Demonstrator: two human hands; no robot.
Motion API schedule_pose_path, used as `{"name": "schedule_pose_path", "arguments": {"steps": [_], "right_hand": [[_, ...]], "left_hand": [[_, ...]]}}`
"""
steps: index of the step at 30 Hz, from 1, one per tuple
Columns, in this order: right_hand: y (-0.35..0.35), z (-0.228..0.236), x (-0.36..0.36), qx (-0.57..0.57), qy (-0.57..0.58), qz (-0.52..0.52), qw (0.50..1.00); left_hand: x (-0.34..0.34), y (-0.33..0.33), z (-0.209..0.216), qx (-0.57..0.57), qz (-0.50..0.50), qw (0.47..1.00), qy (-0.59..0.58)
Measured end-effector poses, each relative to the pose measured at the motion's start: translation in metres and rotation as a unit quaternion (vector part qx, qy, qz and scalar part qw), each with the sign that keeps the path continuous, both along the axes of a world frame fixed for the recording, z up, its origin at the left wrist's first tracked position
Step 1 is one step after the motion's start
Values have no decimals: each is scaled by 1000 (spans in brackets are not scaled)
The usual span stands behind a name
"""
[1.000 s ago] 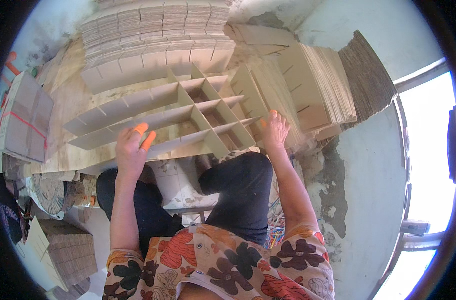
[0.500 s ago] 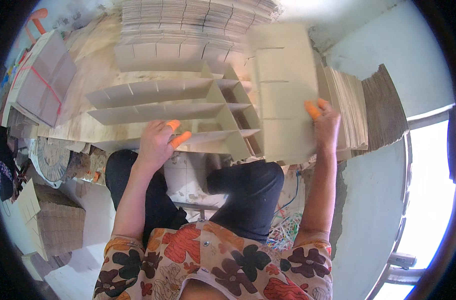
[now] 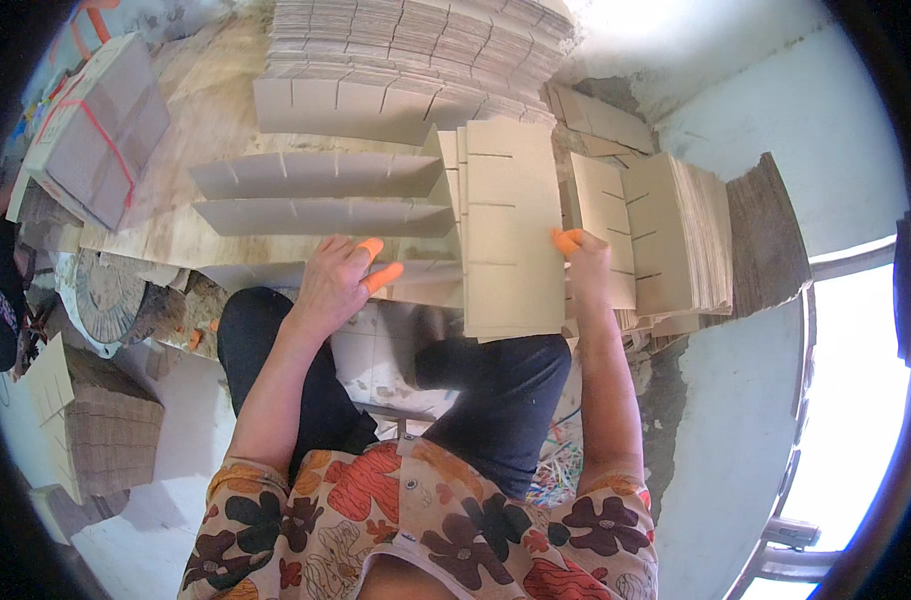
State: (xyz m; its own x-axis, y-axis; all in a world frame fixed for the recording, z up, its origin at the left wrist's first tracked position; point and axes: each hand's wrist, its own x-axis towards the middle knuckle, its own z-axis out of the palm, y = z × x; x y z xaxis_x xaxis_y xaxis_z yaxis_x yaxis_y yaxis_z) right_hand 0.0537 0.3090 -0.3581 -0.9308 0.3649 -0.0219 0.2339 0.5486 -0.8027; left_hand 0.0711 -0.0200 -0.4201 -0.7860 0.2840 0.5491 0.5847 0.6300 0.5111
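My left hand (image 3: pixel 337 285), with orange covers on two fingertips, pinches the nearest long slotted cardboard strip (image 3: pixel 430 272). Two more long strips (image 3: pixel 320 218) stand on edge beyond it, running left to right. At their right ends, a slotted cardboard panel (image 3: pixel 513 230) is held upright, its broad face showing. My right hand (image 3: pixel 587 265), also with orange fingertip covers, is closed on that panel's right edge. The panel hides most of the crosspieces behind it, and just a few edges show at its left. I cannot tell whether its slots meet the long strips.
Tall stacks of slotted cardboard (image 3: pixel 405 50) line the back of the wooden table (image 3: pixel 210 95). More cardboard stacks (image 3: pixel 675 235) stand at the right. A carton with red strapping (image 3: pixel 100 130) sits at the far left. Below left is another cardboard stack (image 3: pixel 110 430).
My right hand has brought the cardboard panel leftward, over the right ends of the long strips. My left hand keeps its place on the near strip. The view has shifted slightly.
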Motion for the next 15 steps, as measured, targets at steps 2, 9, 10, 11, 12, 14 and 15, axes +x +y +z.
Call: {"name": "schedule_pose_path", "arguments": {"steps": [2, 9, 10, 11, 12, 14, 15], "right_hand": [[4, 12, 1, 12, 60, -5, 998], [-17, 73, 12, 71, 215, -6, 974], [-25, 75, 12, 96, 234, 1, 968], [-35, 75, 12, 120, 253, 9, 960], [-47, 75, 11, 161, 259, 46, 951], [-70, 74, 10, 245, 270, 117, 924], [-83, 71, 8, 235, 246, 134, 930]], "left_hand": [[-1, 0, 1, 8, 6, 1000, 30], [0, -1, 4, -17, 1, 1000, 20], [0, 0, 4, -26, -8, 1000, 8], [-1, 2, 3, -35, -17, 999, -3], [-1, 2, 2, -46, -23, 999, -15], [-4, 2, -8, -46, -34, 998, -24], [-4, 0, -14, -48, -35, 998, -30]]}}
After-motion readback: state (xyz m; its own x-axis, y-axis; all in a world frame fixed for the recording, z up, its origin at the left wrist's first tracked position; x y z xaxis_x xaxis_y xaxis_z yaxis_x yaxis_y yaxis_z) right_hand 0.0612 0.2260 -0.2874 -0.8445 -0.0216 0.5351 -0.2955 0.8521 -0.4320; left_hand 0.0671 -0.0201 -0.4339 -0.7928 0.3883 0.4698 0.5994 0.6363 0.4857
